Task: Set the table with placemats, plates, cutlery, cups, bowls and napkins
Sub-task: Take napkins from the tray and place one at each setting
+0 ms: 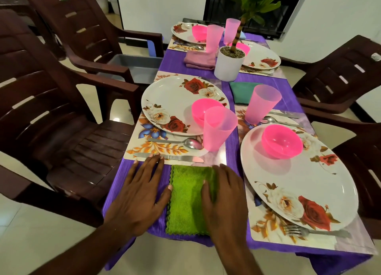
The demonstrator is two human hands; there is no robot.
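Note:
A folded green napkin (186,200) lies on the purple tablecloth (231,171) at the near edge. My left hand (140,194) lies flat beside it, thumb touching its left edge. My right hand (223,200) rests flat on its right side. Just beyond sit a knife (177,157) and spoon (181,141) on a floral placemat (144,144), with a rose-patterned plate (171,101), pink bowl (201,111) and pink cup (216,128). To the right stands a second plate (309,182) with a pink bowl (281,140), a fork (309,231) and a pink cup (260,102).
A white pot with a plant (228,63) stands mid-table, with a teal napkin (242,92) and a mauve napkin (199,60) near it. Two more place settings lie at the far end. Brown plastic chairs (61,114) flank the table; a grey bin (136,66) sits on the far left chair.

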